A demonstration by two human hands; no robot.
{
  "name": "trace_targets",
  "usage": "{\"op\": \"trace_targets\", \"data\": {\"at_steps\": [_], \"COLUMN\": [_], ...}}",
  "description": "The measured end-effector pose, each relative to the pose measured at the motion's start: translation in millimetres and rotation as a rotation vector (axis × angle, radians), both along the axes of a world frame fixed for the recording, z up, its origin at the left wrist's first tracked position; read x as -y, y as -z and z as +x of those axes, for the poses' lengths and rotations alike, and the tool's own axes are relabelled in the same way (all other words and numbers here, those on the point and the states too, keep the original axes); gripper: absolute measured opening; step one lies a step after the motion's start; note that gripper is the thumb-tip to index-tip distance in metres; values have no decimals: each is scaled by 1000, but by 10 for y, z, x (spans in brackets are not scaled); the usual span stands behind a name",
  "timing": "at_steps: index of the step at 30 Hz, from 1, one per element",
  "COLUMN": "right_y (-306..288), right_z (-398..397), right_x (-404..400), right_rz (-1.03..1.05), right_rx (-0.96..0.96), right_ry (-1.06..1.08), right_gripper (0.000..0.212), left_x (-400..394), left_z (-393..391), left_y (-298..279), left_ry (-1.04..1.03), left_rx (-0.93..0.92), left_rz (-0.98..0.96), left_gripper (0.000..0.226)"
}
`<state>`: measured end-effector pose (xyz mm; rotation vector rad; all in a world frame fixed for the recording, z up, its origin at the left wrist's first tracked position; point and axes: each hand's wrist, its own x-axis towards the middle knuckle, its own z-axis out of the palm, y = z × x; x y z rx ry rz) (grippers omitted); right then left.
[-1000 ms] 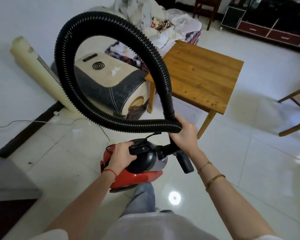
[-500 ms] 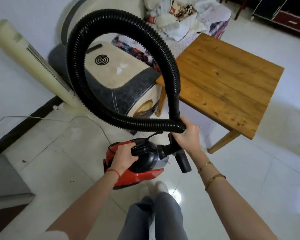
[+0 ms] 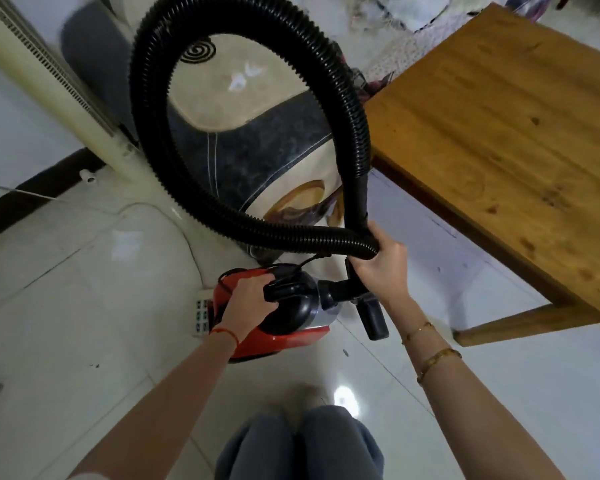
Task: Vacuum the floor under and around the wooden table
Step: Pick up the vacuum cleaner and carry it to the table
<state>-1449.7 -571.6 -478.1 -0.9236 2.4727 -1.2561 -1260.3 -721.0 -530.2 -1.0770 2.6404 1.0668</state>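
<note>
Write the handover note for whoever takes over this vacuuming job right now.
Left hand grips the handle of the red vacuum, carried above the floor. Right hand holds the looped black hose together near its nozzle. Wooden table stands to the right, bare. Done: vacuum brought beside the table. Left: set it down, uncoil the hose, vacuum under and around the table.

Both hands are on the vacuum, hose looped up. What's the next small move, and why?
Probably set the vacuum down on the floor beside the table. The left hand grips its handle, the right hand holds the looped hose, and the nozzle hangs clear of the floor.
</note>
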Motion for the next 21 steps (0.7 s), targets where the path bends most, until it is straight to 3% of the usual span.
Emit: {"op": "trace_targets", "data": {"at_steps": [3, 10, 15, 21], "right_y": [588, 1720, 2201, 2541], "right_z": [-152, -339, -446, -508], "right_x": [144, 417, 565, 732], "right_rz": [-2, -60, -72, -112], "right_rx": [-7, -92, -164, -224], "right_ry": [1, 10, 29, 57], "right_gripper": [42, 42, 40, 38], "left_x": [140, 406, 597, 796], "left_z": [-133, -336, -394, -410], "left_y": [624, 1699, 2228, 2599], "left_ry": [6, 37, 65, 100], "left_rx": [25, -20, -76, -97], "left_rz": [-48, -77, -86, -132], "left_gripper": [51, 32, 43, 35]}}
